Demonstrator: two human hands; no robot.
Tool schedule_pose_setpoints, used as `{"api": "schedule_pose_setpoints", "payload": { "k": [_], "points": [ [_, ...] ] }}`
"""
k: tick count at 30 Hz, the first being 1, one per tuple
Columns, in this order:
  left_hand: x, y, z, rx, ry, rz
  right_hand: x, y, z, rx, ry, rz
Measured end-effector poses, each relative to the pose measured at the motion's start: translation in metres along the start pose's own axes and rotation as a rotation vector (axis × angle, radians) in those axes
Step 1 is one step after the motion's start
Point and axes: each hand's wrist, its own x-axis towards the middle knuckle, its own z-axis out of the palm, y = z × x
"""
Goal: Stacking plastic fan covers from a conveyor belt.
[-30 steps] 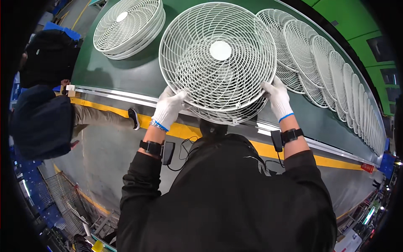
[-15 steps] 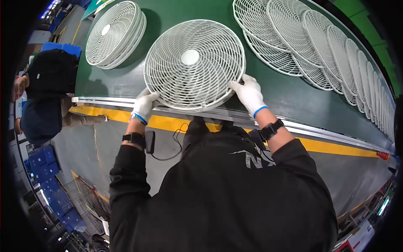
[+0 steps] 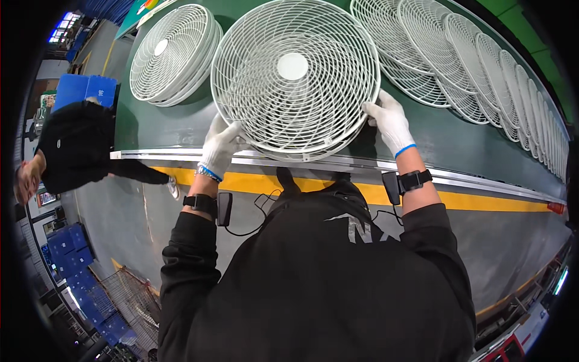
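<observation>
A round white fan grille (image 3: 293, 66) with a solid centre disc is held by its near rim between my two gloved hands. My left hand (image 3: 221, 145) grips the lower left of the rim, fingers closed. On the right side of the rim, the thumb and fingers of my right hand (image 3: 389, 120) pinch the edge. The grille is raised and tilted above the green table, and part of another white rim shows just below it. To its left stands a stack of fan grilles (image 3: 175, 54).
A long row of overlapping white grilles (image 3: 461, 54) runs along the right of the green table (image 3: 458, 142). A metal rail (image 3: 482, 187) edges the table nearest me. At the left a person in dark clothes (image 3: 78, 142) stands near blue bins (image 3: 75, 90).
Both hands have lifted the grille nearer to the camera, so it looks larger, and another rim shows beneath it. The person at the left has shifted, one leg now stretched out.
</observation>
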Motion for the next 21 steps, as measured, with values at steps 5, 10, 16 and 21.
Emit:
{"api": "schedule_pose_setpoints", "payload": {
  "k": [5,10,16,21],
  "points": [
    [0.018,-0.024,-0.034,0.236,0.113,-0.103,0.003,0.015,0.01,-0.037,0.086,-0.046],
    [0.019,-0.027,-0.039,0.395,0.145,-0.15,0.006,0.033,0.014,-0.138,0.092,-0.097],
    [0.018,-0.039,-0.047,0.399,0.153,-0.12,0.007,0.037,0.017,-0.089,0.062,-0.046],
    [0.02,-0.035,-0.044,0.429,0.143,-0.137,0.01,0.037,0.014,-0.062,0.04,0.006]
  ]
}}
